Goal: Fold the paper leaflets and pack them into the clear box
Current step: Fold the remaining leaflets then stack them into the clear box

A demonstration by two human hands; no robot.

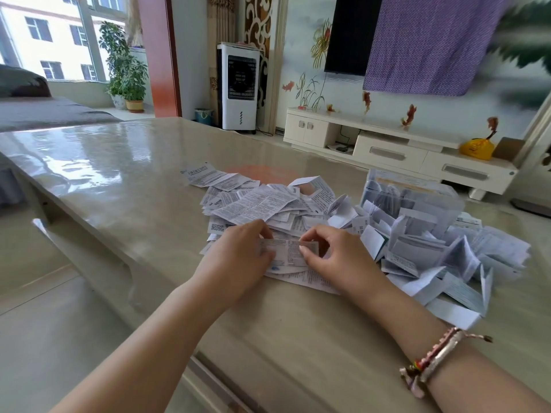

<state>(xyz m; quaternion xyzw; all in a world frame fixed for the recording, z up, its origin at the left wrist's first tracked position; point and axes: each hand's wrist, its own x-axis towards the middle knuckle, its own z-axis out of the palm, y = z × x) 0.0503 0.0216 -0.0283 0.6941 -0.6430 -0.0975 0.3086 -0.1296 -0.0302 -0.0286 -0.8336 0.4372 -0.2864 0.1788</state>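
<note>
1. A glossy beige table (125,162) is bearing everything; the landmark on it is the clear box (414,201), which is standing toward the table's far right side.
2. The clear box is holding folded white leaflets, packed upright and crowding up to its near rim.
3. More folded leaflets (441,260) are lying heaped against the near side of the box and spilling further toward the person.
4. A loose pile of flat leaflets (253,201) is spreading out to the left of the box, its sheets overlapping one another.
5. One leaflet (287,253) is lying at the near edge of that pile, left of the box and closer to the person, and both hands are working on it.
6. The left hand (238,260) is gripping the leaflet's left end, fingers curled over the paper and thumb tucked beneath.
7. The right hand (331,254) is pinching the leaflet's right part between thumb and forefinger, the other fingers bent loosely above the paper.
8. A beaded bracelet (435,356) is sitting on the right wrist, well nearer the person than the box.
9. Beyond the box, a white cabinet (387,144) is standing against the wall.
</note>
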